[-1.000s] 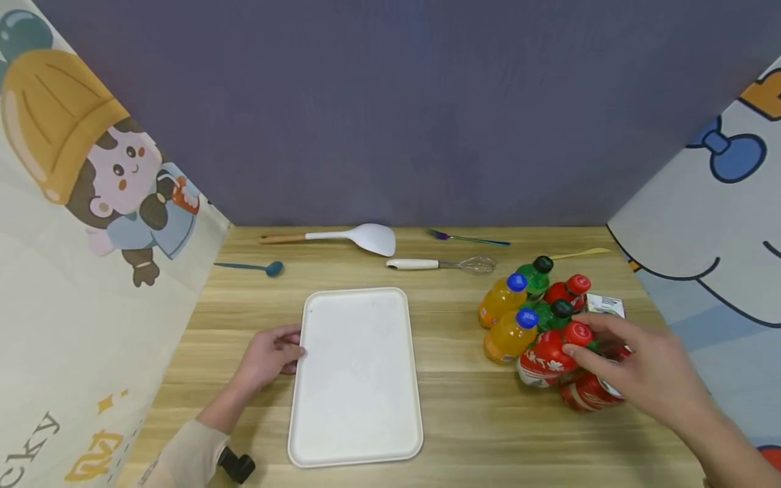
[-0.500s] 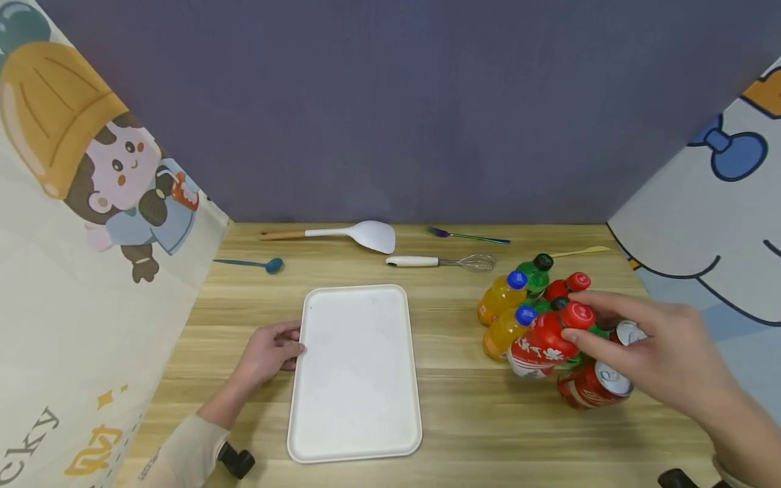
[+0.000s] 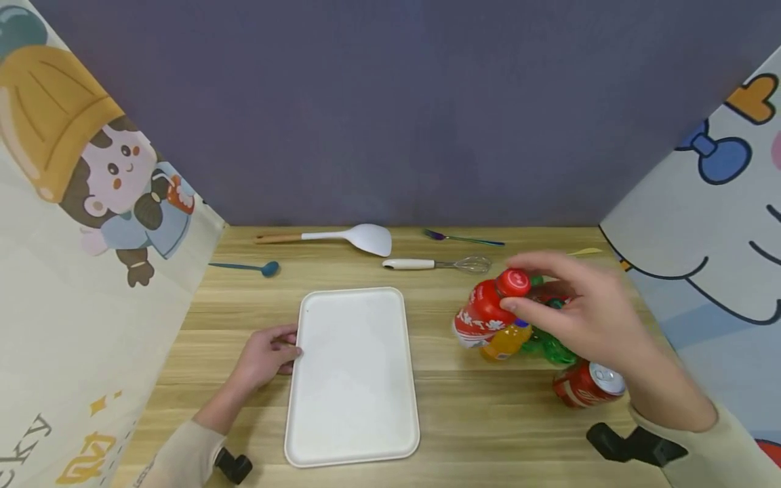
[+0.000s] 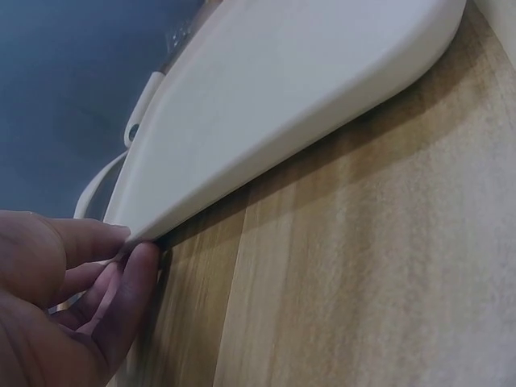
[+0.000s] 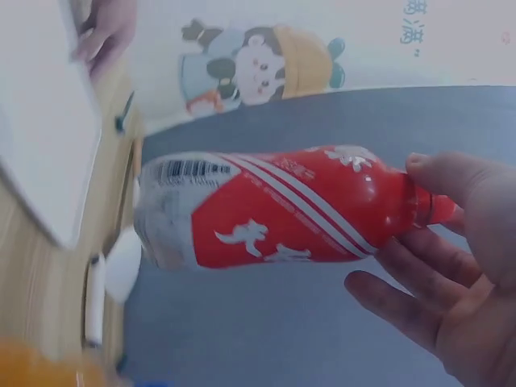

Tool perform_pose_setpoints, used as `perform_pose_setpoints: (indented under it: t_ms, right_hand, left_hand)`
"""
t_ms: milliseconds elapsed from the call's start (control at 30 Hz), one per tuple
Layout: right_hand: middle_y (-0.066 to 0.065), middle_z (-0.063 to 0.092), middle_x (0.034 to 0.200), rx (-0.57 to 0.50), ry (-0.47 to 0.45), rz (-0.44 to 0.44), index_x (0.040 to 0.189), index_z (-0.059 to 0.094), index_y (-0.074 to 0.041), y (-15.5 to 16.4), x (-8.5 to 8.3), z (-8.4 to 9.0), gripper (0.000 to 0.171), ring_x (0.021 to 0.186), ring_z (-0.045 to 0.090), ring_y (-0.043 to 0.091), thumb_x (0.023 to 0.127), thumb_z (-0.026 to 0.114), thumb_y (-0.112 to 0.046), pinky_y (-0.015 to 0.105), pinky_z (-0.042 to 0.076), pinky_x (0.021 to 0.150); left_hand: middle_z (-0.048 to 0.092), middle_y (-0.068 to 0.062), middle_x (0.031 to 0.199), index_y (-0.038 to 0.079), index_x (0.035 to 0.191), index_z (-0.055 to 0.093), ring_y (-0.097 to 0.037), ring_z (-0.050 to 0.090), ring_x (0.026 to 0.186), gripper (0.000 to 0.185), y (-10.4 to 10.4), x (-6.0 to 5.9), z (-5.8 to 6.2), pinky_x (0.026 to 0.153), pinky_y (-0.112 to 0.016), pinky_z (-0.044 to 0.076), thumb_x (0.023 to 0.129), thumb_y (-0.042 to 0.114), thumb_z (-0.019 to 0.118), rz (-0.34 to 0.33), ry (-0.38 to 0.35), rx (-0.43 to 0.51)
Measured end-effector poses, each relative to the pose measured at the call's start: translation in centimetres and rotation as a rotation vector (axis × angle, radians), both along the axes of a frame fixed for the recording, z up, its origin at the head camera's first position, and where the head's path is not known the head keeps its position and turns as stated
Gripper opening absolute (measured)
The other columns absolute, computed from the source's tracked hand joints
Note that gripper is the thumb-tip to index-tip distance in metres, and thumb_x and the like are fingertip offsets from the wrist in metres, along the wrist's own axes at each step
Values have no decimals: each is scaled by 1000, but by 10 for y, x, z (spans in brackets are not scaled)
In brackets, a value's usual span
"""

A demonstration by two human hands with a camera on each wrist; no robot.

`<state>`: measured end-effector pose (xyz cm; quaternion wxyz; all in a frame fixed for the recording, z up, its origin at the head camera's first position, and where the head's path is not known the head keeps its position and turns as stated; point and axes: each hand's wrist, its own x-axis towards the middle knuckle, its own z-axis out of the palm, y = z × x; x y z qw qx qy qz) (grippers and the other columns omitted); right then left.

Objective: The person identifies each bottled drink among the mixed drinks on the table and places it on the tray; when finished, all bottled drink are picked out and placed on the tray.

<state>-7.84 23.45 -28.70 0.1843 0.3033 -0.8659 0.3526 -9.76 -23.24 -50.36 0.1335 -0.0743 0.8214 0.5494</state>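
My right hand (image 3: 582,312) holds a red bottle (image 3: 485,313) by its neck, just under the cap, with thumb and fingers. In the right wrist view the bottle (image 5: 266,211) has a red-and-white label with a barcode. It hangs tilted above the table, its base toward the tray. My left hand (image 3: 264,356) pinches the left rim of a white rectangular tray (image 3: 354,379) lying on the table. The left wrist view shows the thumb on the tray edge (image 4: 266,153) and curled fingers below it.
An orange drink bottle (image 3: 506,341), green bottles (image 3: 556,347) and a red can (image 3: 588,385) stand at the right, partly hidden by my right hand. Along the back lie a spatula (image 3: 371,240), a whisk (image 3: 409,264), a fork (image 3: 464,239), a blue spoon (image 3: 270,269) and a yellow utensil (image 3: 586,251).
My right hand has lifted the red bottle out of the group of drinks and carried it left and toward the back. The left hand stays at the tray rim.
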Motion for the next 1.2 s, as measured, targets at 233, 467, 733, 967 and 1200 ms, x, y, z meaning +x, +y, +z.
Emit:
perform_pose_setpoints:
  t_ms: [233, 467, 733, 967, 1200]
  right_hand:
    - [3, 75, 115, -137, -155, 55, 126, 71, -10, -39, -21, -8, 50, 97, 71, 5, 79, 86, 1, 20, 64, 72]
    - [2, 77, 110, -211, -232, 126, 116, 75, -8, -73, -45, -21, 36, 97, 73, 11, 82, 86, -8, 28, 66, 70]
    - [1, 76, 108, -222, -346, 173, 114, 73, -10, -118, -67, -38, 35, 98, 72, 15, 83, 87, -15, 27, 66, 73]
    - [0, 75, 101, -210, -419, 185, 112, 73, -11, -158, -86, -58, 32, 94, 70, 14, 83, 86, -12, 26, 65, 72]
    - [-4, 74, 101, -173, -416, 153, 115, 71, -15, -191, -104, -83, 34, 95, 69, 10, 85, 85, -19, 23, 63, 72]
  left_hand:
    - [62, -25, 118, -8, 144, 52, -19, 68, 87, 57, -2, 1, -1, 66, -34, 67, 90, -6, 70, -1, 3, 5]
    - [62, -23, 117, -7, 145, 52, -18, 68, 86, 58, -2, 0, -1, 66, -34, 67, 89, -6, 71, 4, -8, -2]
    - [62, -23, 118, -6, 146, 51, -19, 68, 85, 60, -1, -2, -1, 66, -34, 67, 90, -5, 71, -9, -18, -12]
    - [62, -23, 117, -7, 145, 50, -18, 68, 86, 59, 0, -1, 0, 67, -35, 67, 90, -5, 70, -8, -19, -10]
    - [64, -22, 116, -6, 146, 50, -18, 70, 86, 57, -2, -2, -4, 66, -35, 67, 92, -4, 68, -10, -19, -1]
